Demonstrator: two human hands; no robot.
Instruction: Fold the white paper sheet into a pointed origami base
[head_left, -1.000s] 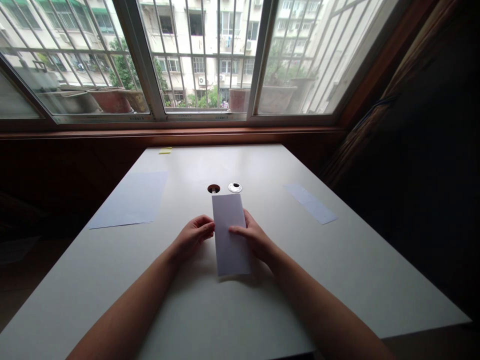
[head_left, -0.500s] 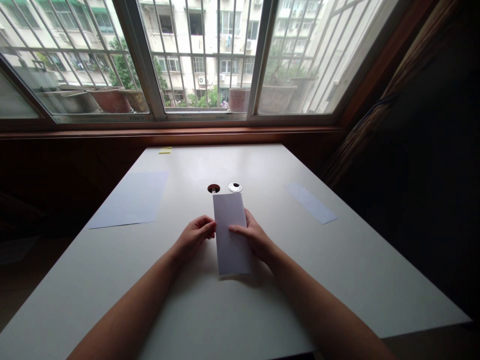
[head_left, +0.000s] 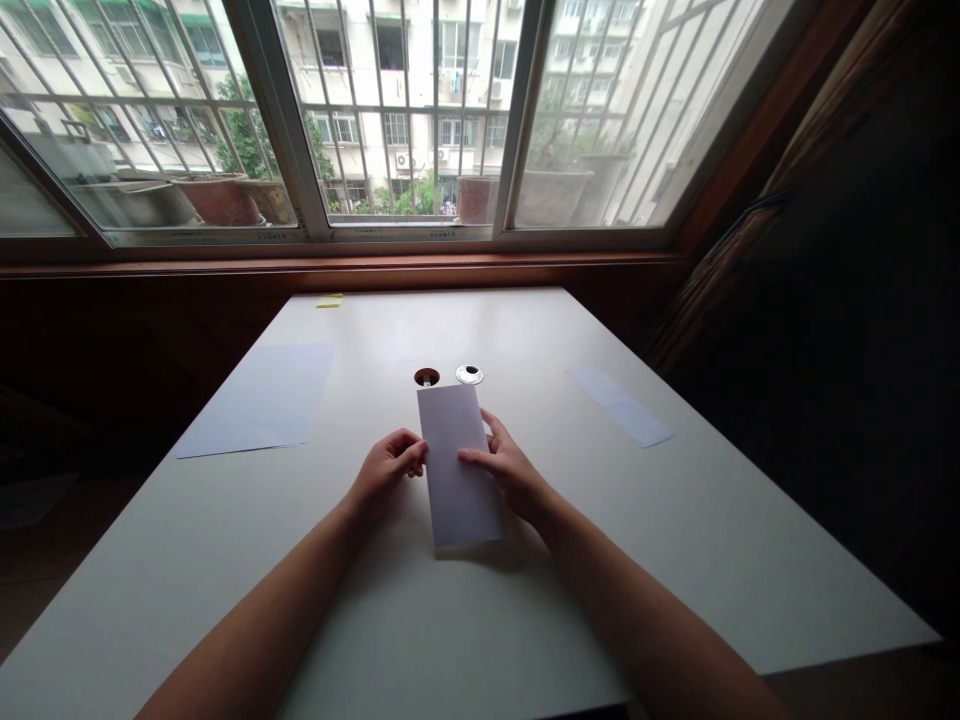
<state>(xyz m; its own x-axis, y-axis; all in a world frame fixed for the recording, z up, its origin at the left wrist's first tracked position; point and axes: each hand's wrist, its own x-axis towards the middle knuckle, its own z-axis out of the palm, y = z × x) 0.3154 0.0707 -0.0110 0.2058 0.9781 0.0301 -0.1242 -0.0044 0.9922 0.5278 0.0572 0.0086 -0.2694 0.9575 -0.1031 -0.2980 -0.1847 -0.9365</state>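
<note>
A long white sheet of paper, taller than wide, is held up in front of me above the white table, leaning slightly left at its top. My right hand grips its right side, with the thumb lying across the front and the fingers behind. At the left edge, my left hand is closed, its thumb and index finger pinching the paper's border. The paper hides part of the table and the tips of some right-hand fingers.
On the white table, larger paper sheets lie at left and a narrow paper strip at right. A round hole and a silver grommet sit beyond the paper. Yellow tape marks the far edge, below a barred window.
The paper's top has tilted a little to the left. My left hand has shifted slightly left with its edge, and more of the right-hand fingers shows behind the paper.
</note>
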